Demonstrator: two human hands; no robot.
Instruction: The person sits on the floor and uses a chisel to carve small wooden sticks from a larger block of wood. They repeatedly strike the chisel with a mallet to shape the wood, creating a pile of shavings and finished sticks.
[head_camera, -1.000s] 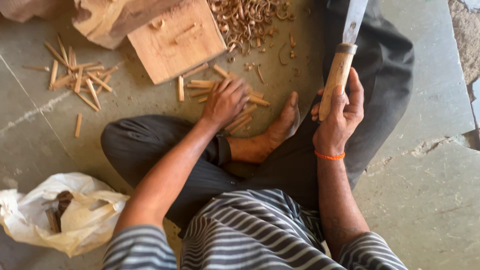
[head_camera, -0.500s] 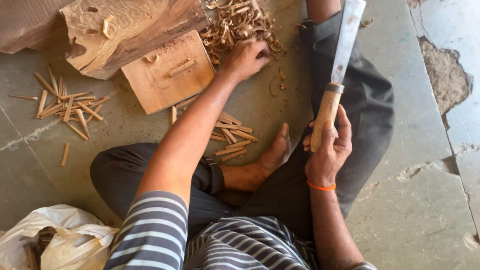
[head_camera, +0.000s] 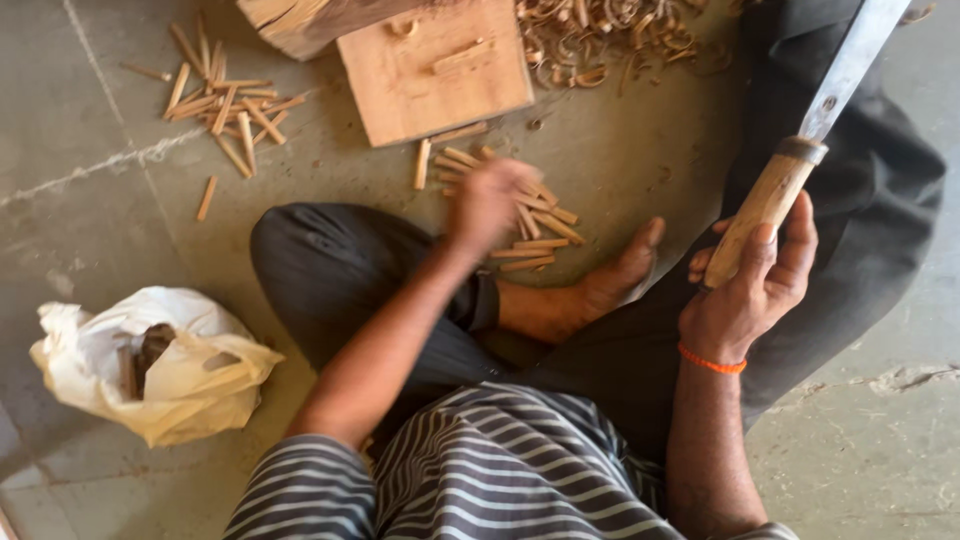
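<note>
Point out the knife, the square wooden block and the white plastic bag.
knife (head_camera: 768, 205): head view, on the wooden handle above the gripping right hand (head_camera: 750, 295).
square wooden block (head_camera: 440, 85): head view, on its flat top face.
white plastic bag (head_camera: 195, 375): head view, on its crumpled front side.

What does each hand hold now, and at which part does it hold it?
The right hand grips a long knife by its wooden handle. The left hand is blurred above the small wooden sticks; whether it holds one cannot be told.

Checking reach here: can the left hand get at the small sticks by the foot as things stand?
Probably yes. The left hand is right over the small sticks, and nothing lies between them; the hand is blurred, so contact is unclear.
</note>
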